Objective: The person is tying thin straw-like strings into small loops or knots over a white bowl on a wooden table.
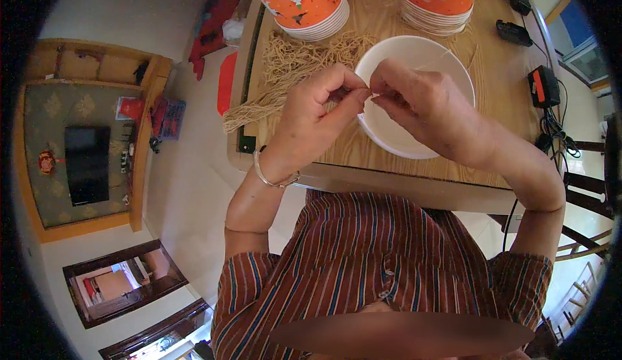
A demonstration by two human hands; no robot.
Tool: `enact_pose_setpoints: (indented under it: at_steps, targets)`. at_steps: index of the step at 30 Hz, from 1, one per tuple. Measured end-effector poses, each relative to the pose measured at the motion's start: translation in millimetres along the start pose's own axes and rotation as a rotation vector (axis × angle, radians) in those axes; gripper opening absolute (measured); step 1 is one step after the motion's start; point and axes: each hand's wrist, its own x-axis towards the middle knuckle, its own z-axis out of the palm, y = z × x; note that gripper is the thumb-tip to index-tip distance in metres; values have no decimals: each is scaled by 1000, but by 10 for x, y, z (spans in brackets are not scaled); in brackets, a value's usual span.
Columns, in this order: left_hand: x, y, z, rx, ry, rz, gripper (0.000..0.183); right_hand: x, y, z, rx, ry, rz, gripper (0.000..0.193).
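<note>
Frame centre: left hand and right hand pinch 1 thin pale sprout strand between fingertips, over white bowl on counter. Strand judged light, limp, easily snapped; hold near its ends. Strand pile upper left.

Pinched strand too thin to identify

A single head-worn fisheye view is given, aimed steeply down and close over the hands at the near edge of the table; straight edges are bent toward its rim
</note>
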Motion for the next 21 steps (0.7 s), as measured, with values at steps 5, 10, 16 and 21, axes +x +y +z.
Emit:
enact_pose_setpoints:
  at_steps: [5, 10, 16, 21]
  targets:
    - [-1, 17, 5, -20, 2, 11, 5, -12, 1, -52, -152, -27, -52, 16]
    - [-6, 6, 9, -61, -2, 7, 5, -35, 36, -48, -116, -44, -77, 16]
    - [25, 18, -7, 121, -10, 146, 8, -54, 50, -63, -134, -107, -13, 17]
    - [3, 8, 13, 244, 75, 263, 14, -63, 68, -74, -179, -120, -52, 19]
